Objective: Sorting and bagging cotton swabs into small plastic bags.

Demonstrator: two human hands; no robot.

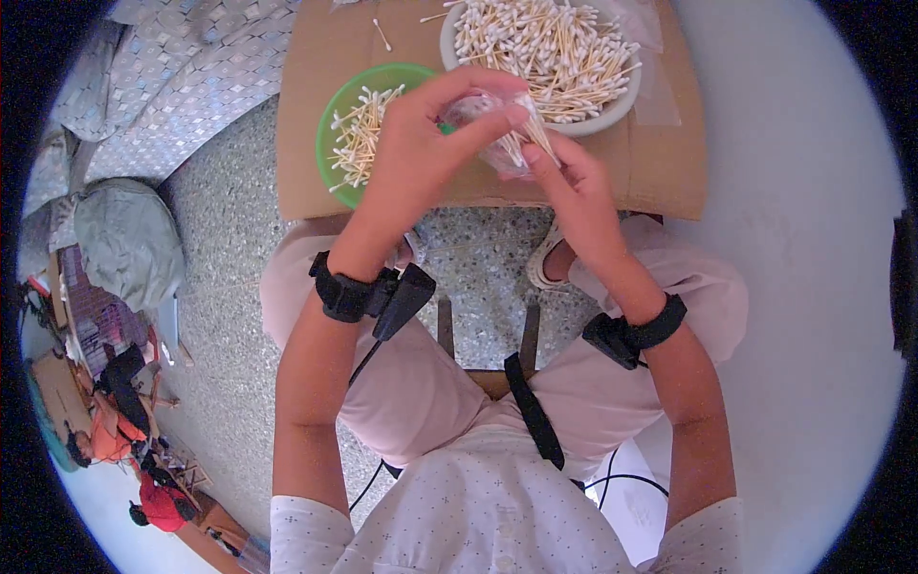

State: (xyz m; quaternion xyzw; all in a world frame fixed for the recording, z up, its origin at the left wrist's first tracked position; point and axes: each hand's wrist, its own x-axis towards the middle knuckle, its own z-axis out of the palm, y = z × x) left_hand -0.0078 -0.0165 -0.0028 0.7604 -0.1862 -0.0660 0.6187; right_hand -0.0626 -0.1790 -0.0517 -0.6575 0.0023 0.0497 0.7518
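Above the near part of a cardboard surface [631,177], both of my hands are together at a small clear plastic bag [470,108]. My left hand [421,139] pinches the bag between thumb and fingers from the left. In my right hand [579,196] is a small bunch of cotton swabs [537,139], gripped by thumb and fingers at the bag's right side. How far the swabs sit inside the bag is hard to tell. Behind my left hand stands a green bowl [325,139] with wooden-stick swabs. A larger white bowl [585,125], heaped with swabs, lies beyond my right hand.
One loose swab [382,36] lies near the far edge of the cardboard. Clear plastic [660,100] rests beside the white bowl. Patterned fabric [206,67] hangs at the left, above a grey-green bag [129,244]. People [158,502] sit farther off at lower left.
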